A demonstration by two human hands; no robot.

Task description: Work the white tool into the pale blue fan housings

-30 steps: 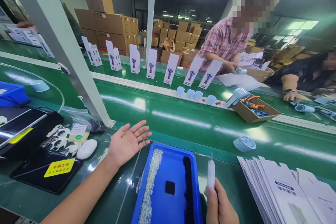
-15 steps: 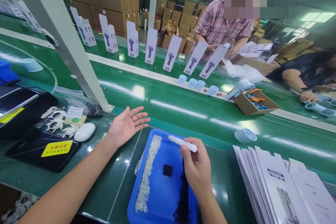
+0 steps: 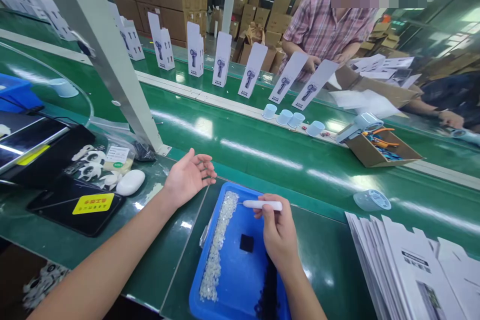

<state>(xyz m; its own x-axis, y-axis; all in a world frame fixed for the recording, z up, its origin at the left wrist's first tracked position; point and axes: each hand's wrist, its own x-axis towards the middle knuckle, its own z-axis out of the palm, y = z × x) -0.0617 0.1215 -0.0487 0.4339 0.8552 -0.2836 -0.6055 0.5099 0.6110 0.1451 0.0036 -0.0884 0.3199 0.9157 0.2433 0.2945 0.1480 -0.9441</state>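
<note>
My right hand (image 3: 279,232) grips a white pen-like tool (image 3: 264,205) with a thin metal tip that points left, over the far end of a blue tray (image 3: 240,280). Along the tray's left side lies a long heap of small clear pieces (image 3: 215,255). A black square (image 3: 246,243) rests on the tray floor, and a dark heap of small black pieces (image 3: 269,285) fills the right side, partly behind my right forearm. To the left of the tray, my left hand (image 3: 190,176) is palm up, empty, with fingers apart and slightly curled.
A green conveyor (image 3: 225,130) runs across, with upright white boxes (image 3: 222,60) and light-blue cups (image 3: 296,120) beyond. A carton of orange-handled pliers (image 3: 386,152) stands right. Flat white boxes (image 3: 412,265) lie near right; a white mouse (image 3: 130,182) lies left. A person (image 3: 326,25) works opposite.
The view has shifted, so most things appear further right. My left fingers have curled a little more. The white tool in my right hand has turned to nearly level, its tip closer to the clear pieces.
</note>
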